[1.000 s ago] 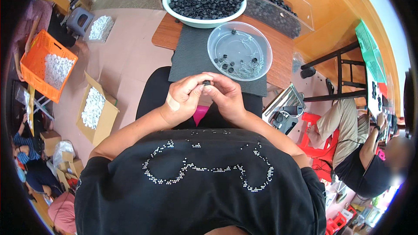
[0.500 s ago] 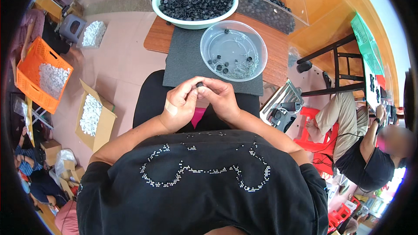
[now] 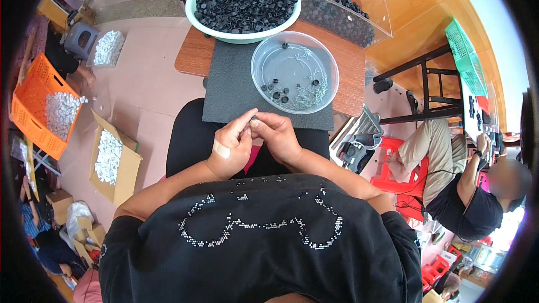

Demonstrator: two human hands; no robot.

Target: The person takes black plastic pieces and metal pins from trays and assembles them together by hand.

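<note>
Black part (image 3: 254,117) held, black-heaped basin (image 3: 241,37), tub (image 3: 281,68) with thin pins (image 3: 307,99)

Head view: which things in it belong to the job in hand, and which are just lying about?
Likely in the job:
small dark part, in left hand and right hand
clear round tub with metal pins
pale green basin of black caps
dark gray mat

Likely lying about:
orange crate
open cardboard box
gray plastic stool

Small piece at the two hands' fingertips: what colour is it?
Dark, seemingly black; only a bit of the small piece shows, in the head view.
</note>
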